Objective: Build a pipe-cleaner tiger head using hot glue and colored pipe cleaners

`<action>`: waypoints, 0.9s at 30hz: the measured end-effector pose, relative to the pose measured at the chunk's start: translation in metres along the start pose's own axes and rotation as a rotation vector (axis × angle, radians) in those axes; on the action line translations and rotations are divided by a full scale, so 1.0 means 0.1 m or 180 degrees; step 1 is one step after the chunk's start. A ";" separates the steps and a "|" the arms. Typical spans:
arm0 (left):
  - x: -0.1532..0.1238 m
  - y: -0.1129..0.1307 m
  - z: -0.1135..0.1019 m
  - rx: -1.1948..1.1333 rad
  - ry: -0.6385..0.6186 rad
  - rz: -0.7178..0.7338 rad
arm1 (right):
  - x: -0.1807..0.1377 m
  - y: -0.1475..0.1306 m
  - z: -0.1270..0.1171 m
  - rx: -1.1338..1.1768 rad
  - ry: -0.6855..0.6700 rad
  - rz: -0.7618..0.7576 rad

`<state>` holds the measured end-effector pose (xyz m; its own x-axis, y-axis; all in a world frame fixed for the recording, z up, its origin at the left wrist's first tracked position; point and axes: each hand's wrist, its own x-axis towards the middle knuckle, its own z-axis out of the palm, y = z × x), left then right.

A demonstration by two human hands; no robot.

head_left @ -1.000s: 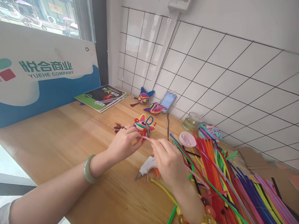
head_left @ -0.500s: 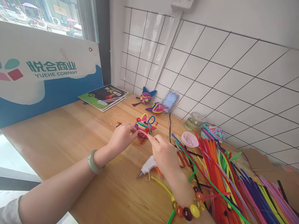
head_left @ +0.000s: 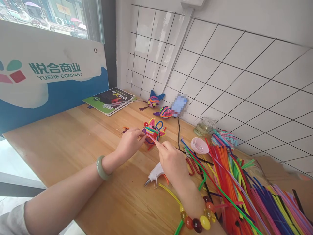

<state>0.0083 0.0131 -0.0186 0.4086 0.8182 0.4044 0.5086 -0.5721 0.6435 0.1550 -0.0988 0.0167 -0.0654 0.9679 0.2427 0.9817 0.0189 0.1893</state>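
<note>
Head camera, looking down over a wooden table (head_left: 117,199): two bare hands meet near the middle, with a short pink stem (head_left: 151,138) between them. The left hand (head_left: 130,143), a pale green bangle (head_left: 102,168) on its wrist, pinches one end between thumb and fingers. The right hand (head_left: 173,163), its wrist ringed by a bracelet (head_left: 204,222) of large red, amber and yellow beads, grips the other end. The stem bows slightly upward between the fingertips.

Just beyond it sits a striped toy (head_left: 153,129) — rounded, many-coloured, with pink ears edged in yellow and a blue loop on top. Whether the stem touches it, I cannot tell.

A white glue gun (head_left: 156,171) lies partly hidden behind the right hand, nozzle pointing left, with a yellow stem (head_left: 170,193) near it. To the right are red-handled scissors (head_left: 191,165), a pink bowl (head_left: 206,149) with small clear bits inside, a glass jar (head_left: 201,128) and a wide spread of coloured stems (head_left: 226,169).

Toward the wall, two more toys, one blue-eared (head_left: 153,101) and one striped (head_left: 164,112), sit beside a blurred-out screen (head_left: 179,105). A magazine (head_left: 110,100) lies left of them, before a blue-and-white sign (head_left: 78,93).
</note>
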 end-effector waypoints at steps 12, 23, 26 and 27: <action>0.02 0.01 0.05 0.0070 0.0231 0.0215 | 0.01 0.00 0.01 -0.0043 -0.0009 0.0015; 0.02 0.04 0.07 -0.0134 0.0275 -0.0055 | 0.04 -0.05 -0.03 0.0017 -0.0340 0.0018; 0.02 0.04 0.08 -0.0180 0.0273 -0.0064 | 0.05 -0.05 -0.03 0.0021 -0.0416 0.0043; 0.02 0.03 0.08 -0.0193 0.0269 -0.0062 | 0.05 -0.05 -0.03 0.0014 -0.0438 0.0052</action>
<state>0.0173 0.0125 -0.0212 0.3324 0.8325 0.4433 0.4678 -0.5536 0.6889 0.1494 -0.0949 0.0201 -0.0247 0.9933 0.1130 0.9833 0.0037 0.1821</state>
